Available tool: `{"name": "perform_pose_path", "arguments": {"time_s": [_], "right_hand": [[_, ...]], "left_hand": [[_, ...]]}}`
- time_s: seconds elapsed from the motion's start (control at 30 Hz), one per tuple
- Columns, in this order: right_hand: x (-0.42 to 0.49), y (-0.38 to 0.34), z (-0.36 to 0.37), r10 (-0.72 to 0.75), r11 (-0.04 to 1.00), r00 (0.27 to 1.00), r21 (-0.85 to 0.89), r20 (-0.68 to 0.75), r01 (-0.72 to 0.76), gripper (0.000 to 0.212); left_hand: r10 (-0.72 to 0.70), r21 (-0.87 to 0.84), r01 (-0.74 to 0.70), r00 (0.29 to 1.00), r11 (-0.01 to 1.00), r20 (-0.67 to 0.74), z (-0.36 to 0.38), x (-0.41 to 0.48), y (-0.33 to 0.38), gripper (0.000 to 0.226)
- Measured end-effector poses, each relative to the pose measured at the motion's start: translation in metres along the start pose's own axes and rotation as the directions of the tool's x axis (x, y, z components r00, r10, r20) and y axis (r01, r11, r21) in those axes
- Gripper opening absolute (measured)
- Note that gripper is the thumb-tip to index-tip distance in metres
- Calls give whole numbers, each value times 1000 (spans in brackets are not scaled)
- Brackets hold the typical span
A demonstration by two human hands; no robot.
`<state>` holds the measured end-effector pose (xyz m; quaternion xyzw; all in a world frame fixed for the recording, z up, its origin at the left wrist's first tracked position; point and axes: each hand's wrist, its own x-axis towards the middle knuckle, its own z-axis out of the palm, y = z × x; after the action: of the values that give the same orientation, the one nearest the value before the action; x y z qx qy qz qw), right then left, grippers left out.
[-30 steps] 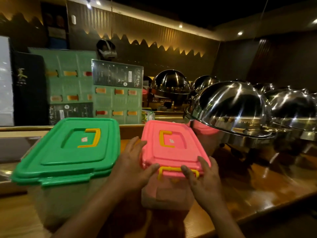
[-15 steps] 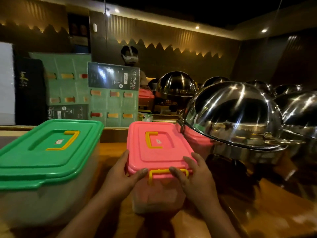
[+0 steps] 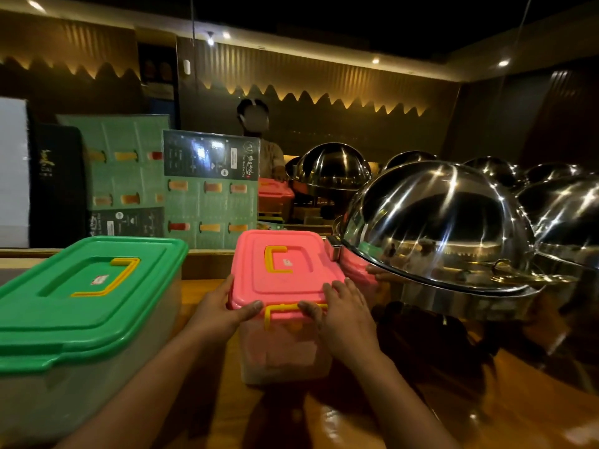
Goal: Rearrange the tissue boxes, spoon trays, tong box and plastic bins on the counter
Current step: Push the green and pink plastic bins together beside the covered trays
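Gripping pink-lidded bin (image 3: 285,286) at near corners, left hand (image 3: 220,311) and right hand (image 3: 345,314) clamped; sliding level, probably clear of steel dome (image 3: 437,222).

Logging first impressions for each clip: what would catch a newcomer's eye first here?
Probably the pink-lidded bin at centre, gripped at its near end by the left hand and right hand. Next, the large polished steel dome close on its right, throwing bright reflections, with more domes behind. Then the bigger green-lidded bin filling the left foreground on the wooden counter.
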<state>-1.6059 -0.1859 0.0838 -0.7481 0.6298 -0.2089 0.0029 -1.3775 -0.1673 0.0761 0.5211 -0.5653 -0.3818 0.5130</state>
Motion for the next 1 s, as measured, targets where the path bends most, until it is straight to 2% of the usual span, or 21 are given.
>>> {"name": "perform_pose_path", "arguments": {"time_s": [0.33, 0.53, 0.63, 0.7, 0.77, 0.83, 0.93, 1.0], "right_hand": [[31, 0, 14, 1, 1000, 1000, -15, -3, -1, 90], [36, 0, 18, -1, 1000, 1000, -27, -27, 0, 96], [38, 2, 22, 21, 999, 999, -35, -30, -22, 88], [36, -1, 25, 37, 997, 997, -61, -62, -41, 73], [30, -10, 29, 26, 998, 989, -56, -144, -34, 55], [20, -26, 31, -42, 999, 969, -13, -245, 40, 39], [5, -71, 36, -126, 974, 935, 140, -330, 180, 31], [-7, -115, 38, -172, 914, 936, 304, -307, 268, 30]], "left_hand": [[-89, -39, 89, 996, 995, 7, -8, 35, -8, 74], [-76, -36, 75, 997, 997, -26, -2, 34, -3, 75], [-17, 120, 26, 997, 992, -73, 3, 27, 1, 63], [48, 267, -22, 995, 963, -92, 1, 15, 6, 52], [116, 404, -72, 990, 912, -86, -11, 2, 9, 45], [203, 547, -145, 978, 824, -46, -35, -9, 15, 50], [354, 645, -305, 934, 701, 57, -87, -31, 30, 49], [419, 684, -352, 905, 639, 75, -127, -46, 39, 47]]}}
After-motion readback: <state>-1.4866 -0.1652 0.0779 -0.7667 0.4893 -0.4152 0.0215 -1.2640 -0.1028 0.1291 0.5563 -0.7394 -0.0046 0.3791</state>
